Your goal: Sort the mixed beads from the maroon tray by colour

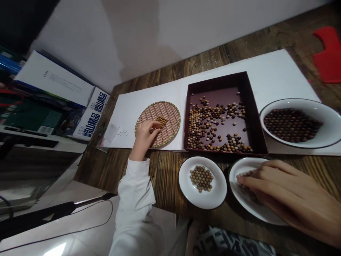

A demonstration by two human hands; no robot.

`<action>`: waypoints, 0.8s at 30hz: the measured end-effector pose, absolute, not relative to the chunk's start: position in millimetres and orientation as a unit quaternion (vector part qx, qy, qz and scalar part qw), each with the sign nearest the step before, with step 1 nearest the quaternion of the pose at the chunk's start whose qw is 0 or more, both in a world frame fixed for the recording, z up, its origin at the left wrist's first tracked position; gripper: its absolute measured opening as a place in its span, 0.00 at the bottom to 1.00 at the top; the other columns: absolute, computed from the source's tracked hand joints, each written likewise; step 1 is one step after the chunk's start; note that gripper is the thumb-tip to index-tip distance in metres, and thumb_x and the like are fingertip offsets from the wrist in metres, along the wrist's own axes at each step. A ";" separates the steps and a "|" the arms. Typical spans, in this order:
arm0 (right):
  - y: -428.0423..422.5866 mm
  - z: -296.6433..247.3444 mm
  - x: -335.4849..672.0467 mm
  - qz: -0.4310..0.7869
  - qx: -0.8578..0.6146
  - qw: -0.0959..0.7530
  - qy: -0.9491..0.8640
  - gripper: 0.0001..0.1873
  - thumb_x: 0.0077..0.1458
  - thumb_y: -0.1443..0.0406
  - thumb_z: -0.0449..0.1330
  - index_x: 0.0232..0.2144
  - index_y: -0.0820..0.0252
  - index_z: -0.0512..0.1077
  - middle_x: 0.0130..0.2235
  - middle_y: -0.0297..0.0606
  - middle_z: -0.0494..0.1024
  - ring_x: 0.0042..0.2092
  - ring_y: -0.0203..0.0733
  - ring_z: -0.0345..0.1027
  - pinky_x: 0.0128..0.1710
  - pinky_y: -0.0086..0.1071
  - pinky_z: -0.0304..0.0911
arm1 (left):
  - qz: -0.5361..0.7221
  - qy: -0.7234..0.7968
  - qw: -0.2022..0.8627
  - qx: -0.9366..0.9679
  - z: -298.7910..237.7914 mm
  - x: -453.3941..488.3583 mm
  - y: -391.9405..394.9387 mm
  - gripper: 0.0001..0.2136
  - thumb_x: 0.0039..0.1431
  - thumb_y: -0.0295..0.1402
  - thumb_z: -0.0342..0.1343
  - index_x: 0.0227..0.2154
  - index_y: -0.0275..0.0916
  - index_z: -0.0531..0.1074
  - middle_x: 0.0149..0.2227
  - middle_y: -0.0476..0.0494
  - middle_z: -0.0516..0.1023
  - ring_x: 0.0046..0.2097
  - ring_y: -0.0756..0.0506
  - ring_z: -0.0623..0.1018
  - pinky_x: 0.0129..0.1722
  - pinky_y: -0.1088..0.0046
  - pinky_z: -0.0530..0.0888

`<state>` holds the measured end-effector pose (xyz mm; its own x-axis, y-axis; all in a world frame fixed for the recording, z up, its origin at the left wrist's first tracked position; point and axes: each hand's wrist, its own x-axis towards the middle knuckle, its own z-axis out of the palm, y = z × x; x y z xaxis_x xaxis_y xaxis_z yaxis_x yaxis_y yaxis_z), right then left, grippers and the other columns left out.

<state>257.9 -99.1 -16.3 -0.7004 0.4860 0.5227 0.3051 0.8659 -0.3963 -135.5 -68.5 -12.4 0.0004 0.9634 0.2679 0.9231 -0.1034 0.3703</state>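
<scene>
My left hand [146,136] reaches over the round woven tray [170,110], fingertips pinched beside a small cluster of yellow beads [161,121] lying on it. My right hand [290,193] lies over a white plate [241,204] at the near right, fingers together and pointing left, resting on pale beads [246,174] there. A dark maroon box [246,92] holds several mixed brown, tan and cream beads [213,124]. A small white plate [202,201] near me carries a heap of tan beads [201,178].
A large white bowl [330,110] of dark brown beads [291,124] stands at the right. White paper sheets [269,67] cover the wooden table [160,170]. Printed boxes [92,119] are stacked at the left, a red object [329,53] lies far right, and a black rod [39,217] lies near left.
</scene>
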 end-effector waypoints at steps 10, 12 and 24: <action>-96.9 -14.3 257.9 0.128 -0.176 0.317 -0.923 0.14 0.62 0.71 0.49 0.45 0.58 0.70 0.32 0.34 0.78 0.32 0.38 0.69 0.40 0.37 0.62 | 0.208 0.652 0.009 0.729 -22.3 -135.2 -65.4 0.06 0.59 0.28 0.58 0.39 0.40 0.75 0.40 0.45 0.80 0.44 0.42 0.76 0.47 0.64 0.69; -97.0 -14.9 259.4 0.129 -0.171 0.318 -0.924 0.13 0.62 0.70 0.49 0.45 0.57 0.70 0.32 0.34 0.78 0.32 0.38 0.69 0.39 0.37 0.63 | 0.204 0.649 0.004 0.733 -24.1 -136.1 -64.6 0.06 0.59 0.28 0.58 0.39 0.40 0.75 0.40 0.44 0.80 0.44 0.42 0.75 0.47 0.64 0.68; -100.5 -20.8 264.4 0.182 -0.192 0.315 -0.912 0.16 0.60 0.70 0.50 0.49 0.56 0.69 0.33 0.36 0.77 0.34 0.40 0.69 0.39 0.38 0.64 | 0.184 0.657 -0.019 0.731 -25.1 -138.7 -65.5 0.09 0.59 0.29 0.59 0.42 0.42 0.74 0.43 0.43 0.76 0.48 0.40 0.72 0.51 0.62 0.68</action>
